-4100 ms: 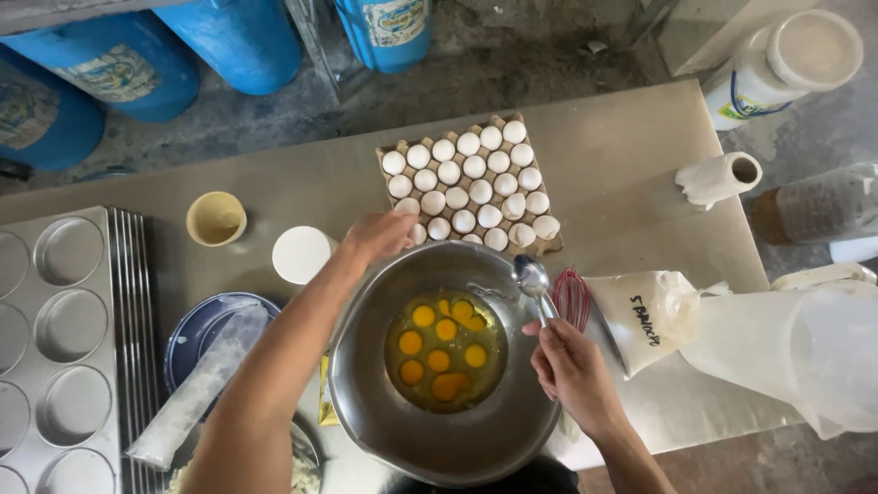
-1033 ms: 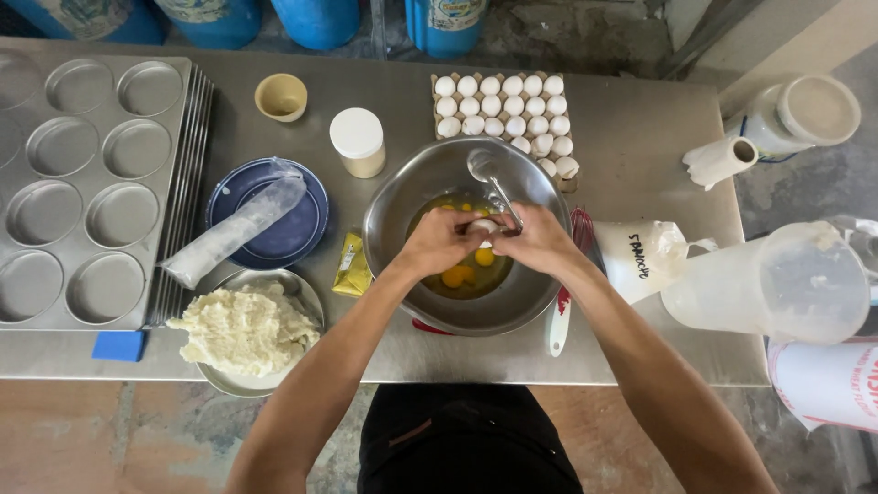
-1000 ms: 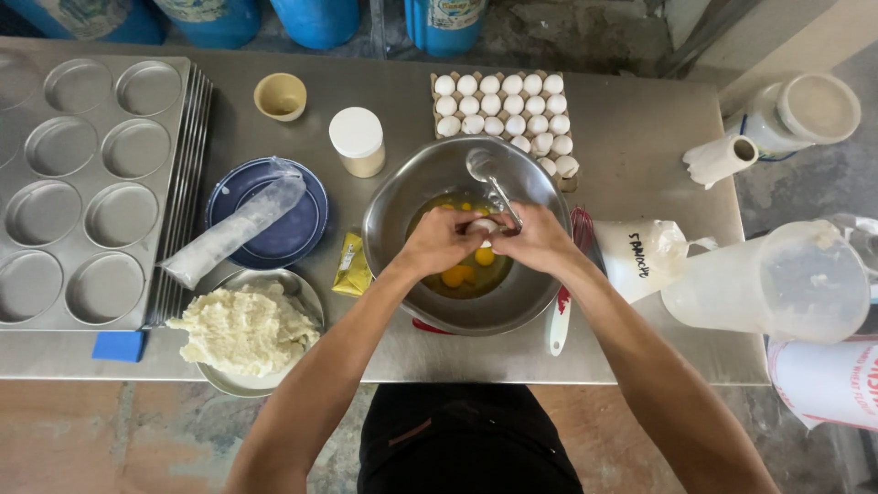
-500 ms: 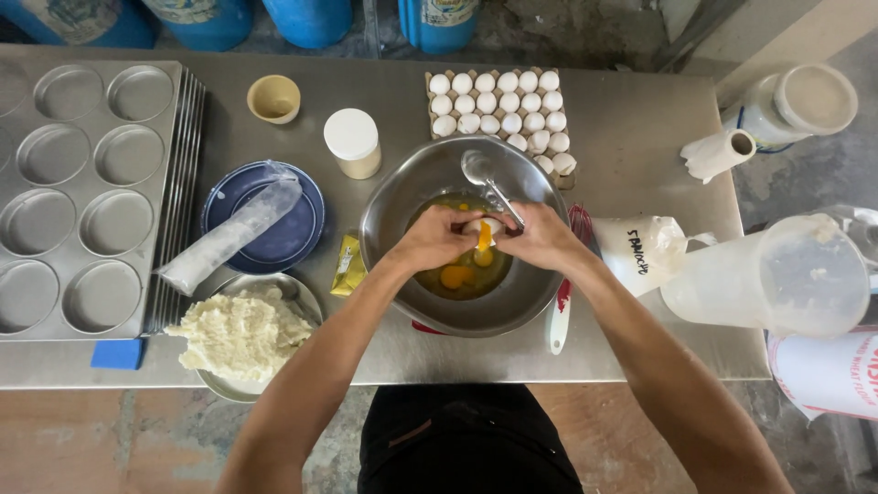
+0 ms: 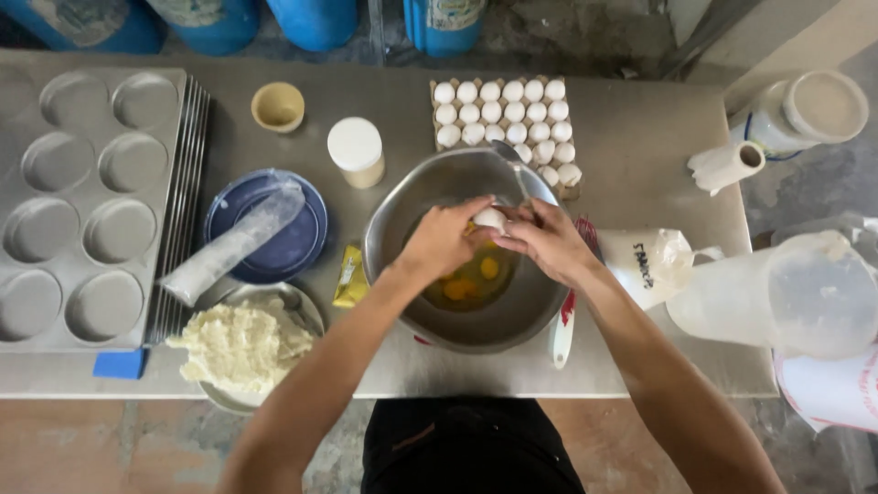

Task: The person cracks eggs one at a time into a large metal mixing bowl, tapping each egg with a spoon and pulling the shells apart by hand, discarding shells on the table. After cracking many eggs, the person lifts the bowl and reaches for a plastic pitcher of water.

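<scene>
Shiny metal bowl (image 5: 430, 197); matt smooth white egg (image 5: 490, 219); dull metal table (image 5: 640, 165).

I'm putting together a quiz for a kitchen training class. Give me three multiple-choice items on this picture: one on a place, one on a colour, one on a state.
1. Where does the cardboard tray of white eggs stand?
A. Beyond the round metal mixing bowl
B. On the grey muffin pan
C. On the floor

2. What colour is the round plate bearing the clear plastic bag?
A. Red
B. Blue
C. Green

3. What state is the white egg between the left hand and the right hand?
A. Lying in the tray
B. Held over the bowl by both hands
C. Resting on the plate

Answers:
1 A, the tray sits on the far side of the bowl.
2 B, its rim shows blue.
3 B, fingers of both hands grip it above the yolks.
</scene>
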